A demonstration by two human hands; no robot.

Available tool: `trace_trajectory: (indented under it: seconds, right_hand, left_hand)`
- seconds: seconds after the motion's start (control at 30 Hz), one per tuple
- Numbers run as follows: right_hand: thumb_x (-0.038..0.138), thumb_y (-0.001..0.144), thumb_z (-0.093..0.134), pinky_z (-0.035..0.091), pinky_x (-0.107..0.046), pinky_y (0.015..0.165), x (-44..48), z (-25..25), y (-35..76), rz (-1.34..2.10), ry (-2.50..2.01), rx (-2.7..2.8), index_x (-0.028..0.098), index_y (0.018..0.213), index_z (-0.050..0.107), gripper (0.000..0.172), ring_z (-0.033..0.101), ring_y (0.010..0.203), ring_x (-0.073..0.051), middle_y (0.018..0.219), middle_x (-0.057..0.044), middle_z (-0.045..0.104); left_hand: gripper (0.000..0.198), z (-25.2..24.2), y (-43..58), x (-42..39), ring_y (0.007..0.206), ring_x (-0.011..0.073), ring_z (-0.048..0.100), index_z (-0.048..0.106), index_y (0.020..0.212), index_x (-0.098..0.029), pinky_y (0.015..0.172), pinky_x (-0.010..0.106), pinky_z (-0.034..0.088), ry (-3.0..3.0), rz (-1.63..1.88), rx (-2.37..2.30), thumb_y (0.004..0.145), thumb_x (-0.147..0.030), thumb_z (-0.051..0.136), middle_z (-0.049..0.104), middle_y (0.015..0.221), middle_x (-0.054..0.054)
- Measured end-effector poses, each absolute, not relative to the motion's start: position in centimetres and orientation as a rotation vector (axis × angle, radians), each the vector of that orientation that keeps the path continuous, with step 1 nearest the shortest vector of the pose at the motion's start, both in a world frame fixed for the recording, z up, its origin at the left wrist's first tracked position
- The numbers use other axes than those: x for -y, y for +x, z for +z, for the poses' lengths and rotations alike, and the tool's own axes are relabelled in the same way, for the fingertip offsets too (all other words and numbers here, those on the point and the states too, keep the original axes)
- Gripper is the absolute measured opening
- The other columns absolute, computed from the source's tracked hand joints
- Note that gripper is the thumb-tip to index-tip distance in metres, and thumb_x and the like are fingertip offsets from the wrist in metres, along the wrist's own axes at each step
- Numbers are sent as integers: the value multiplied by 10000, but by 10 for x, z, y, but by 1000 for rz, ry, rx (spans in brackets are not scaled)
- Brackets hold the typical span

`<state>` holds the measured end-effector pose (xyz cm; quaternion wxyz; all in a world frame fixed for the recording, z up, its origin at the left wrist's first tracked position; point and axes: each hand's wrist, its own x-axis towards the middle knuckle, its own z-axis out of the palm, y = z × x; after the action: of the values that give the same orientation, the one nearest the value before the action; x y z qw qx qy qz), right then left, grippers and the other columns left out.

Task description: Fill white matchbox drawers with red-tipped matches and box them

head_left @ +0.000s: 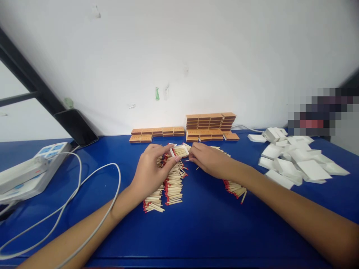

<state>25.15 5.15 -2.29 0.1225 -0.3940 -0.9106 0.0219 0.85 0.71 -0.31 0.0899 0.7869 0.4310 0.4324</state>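
Note:
Thumb and fingers of my left hand (153, 166) close on a small white matchbox tray (179, 151) with red-headed matches lying in it. At the tray's right end, my right hand (209, 158) has its fingers pinched together. What they hold, if anything, is hidden. Below and beside my left hand, loose matches (174, 186) lie in rows on the blue table (196, 231), partly covered by the hand. Another bunch of matches (235, 190) shows under my right forearm, heads toward the left.
Stacked brown matchboxes (210, 123) stand against the wall, with a lower row of matchboxes (157, 131) to their left. White empty trays (291, 157) are heaped at the right. On the left are a power strip (36, 172) and a white cable (119, 179) looping past my left forearm.

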Motion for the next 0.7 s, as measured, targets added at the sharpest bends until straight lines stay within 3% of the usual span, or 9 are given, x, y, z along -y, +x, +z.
trace_trajectory:
  seconds: [0.2, 0.33, 0.47, 0.6, 0.7]
  right_hand:
    - [189, 985, 501, 427, -336, 758, -47, 3, 273, 422, -1185, 2633, 214, 1015, 597, 104, 573, 869, -215, 963, -66, 619]
    - [95, 868, 562, 422, -315, 723, -42, 14, 278, 553, -1151, 2726, 222, 988, 648, 195, 571, 825, -194, 963, -51, 618]
    - [65, 868, 516, 430, -324, 741, -40, 15, 276, 595, -1121, 2761, 218, 858, 698, 238, 590, 833, -192, 968, -58, 625]
    - [94, 885, 492, 444, -333, 757, -39, 18, 275, 643, -1064, 2756, 221, 806, 705, 261, 603, 855, -196, 970, -64, 646]
    - [198, 884, 568, 446, -334, 715, -41, 16, 277, 537, -1146, 2654, 225, 871, 692, 128, 601, 817, -199, 935, -59, 668]
  left_hand:
    - [293, -4, 8, -7, 982, 265, 660, 767, 1195, -233, 876, 425, 549, 2351, 1282, -1278, 948, -391, 762, 763, 976, 65]
    - [301, -5, 8, -7, 981, 259, 655, 764, 1199, -226, 870, 416, 548, 2371, 1272, -1275, 946, -390, 767, 760, 978, 63]
    - [308, -5, 8, -7, 983, 257, 656, 758, 1209, -221, 861, 412, 548, 2397, 1261, -1261, 955, -395, 759, 766, 994, 66]
    - [303, -4, 8, -7, 977, 257, 661, 759, 1203, -223, 854, 410, 553, 2398, 1277, -1245, 950, -390, 766, 765, 994, 68]
    - [308, -4, 8, -6, 961, 256, 657, 755, 1209, -224, 845, 410, 552, 2406, 1280, -1241, 949, -387, 767, 762, 971, 63]
